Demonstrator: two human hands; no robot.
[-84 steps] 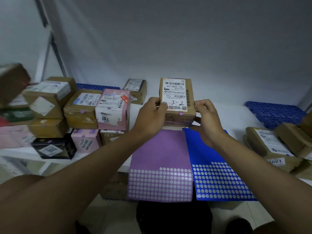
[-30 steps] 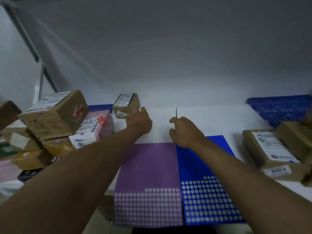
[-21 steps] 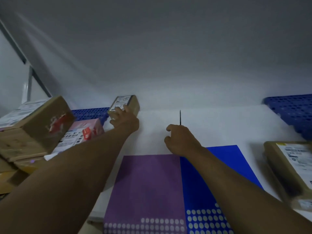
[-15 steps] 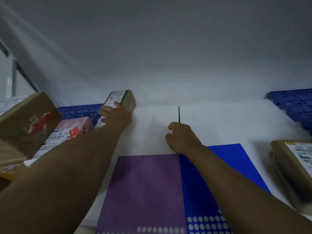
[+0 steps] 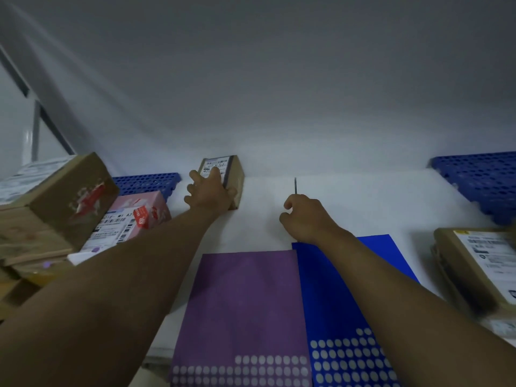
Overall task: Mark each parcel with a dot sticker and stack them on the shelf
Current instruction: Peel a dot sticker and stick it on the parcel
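Note:
A small brown parcel with a white label lies at the back of the white shelf, against the wall. My left hand grips it, fingers spread over the label and thumb at its near right corner. To the right, my right hand hovers over the shelf and pinches a thin dark tool that points away from me. In front of me, side by side, lie a purple dot sticker sheet and a blue dot sticker sheet, with rows of dots at their near ends.
Stacked parcels stand at the left, among them a tilted brown box and a pink box. A flat brown parcel lies at the right edge. Blue perforated pallets sit at the back left and back right.
Both hands earlier held a labelled parcel above the sheets. My left hand then reached to the small parcel at the back and has stayed on it. The right hand keeps the tool. My view tilted up.

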